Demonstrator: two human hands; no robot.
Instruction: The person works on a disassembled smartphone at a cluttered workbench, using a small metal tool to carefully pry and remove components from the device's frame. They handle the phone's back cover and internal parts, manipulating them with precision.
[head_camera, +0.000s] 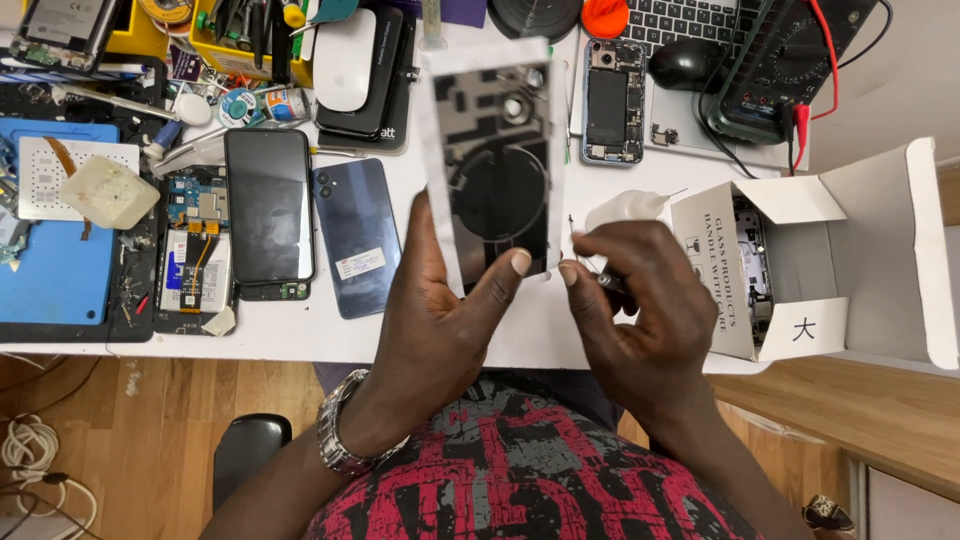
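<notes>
My left hand (440, 310) holds up a phone back-glass panel (495, 160), dark with a round coil ring and a white protective border, thumb on its lower right corner. My right hand (640, 300) is closed around a thin dark tool (600, 278), its fine metal tip pointing up beside the panel's right edge. Both hands hover over the front edge of the white table (290, 335).
An open white cardboard box (800, 260) lies at the right. Left of the hands lie a dark blue phone (357, 235), a black screen (268, 205), an opened phone (195, 245) and a blue work mat (55, 270). Farther back sit a stripped phone frame (612, 100), a laptop, mouse and multimeter (775, 65).
</notes>
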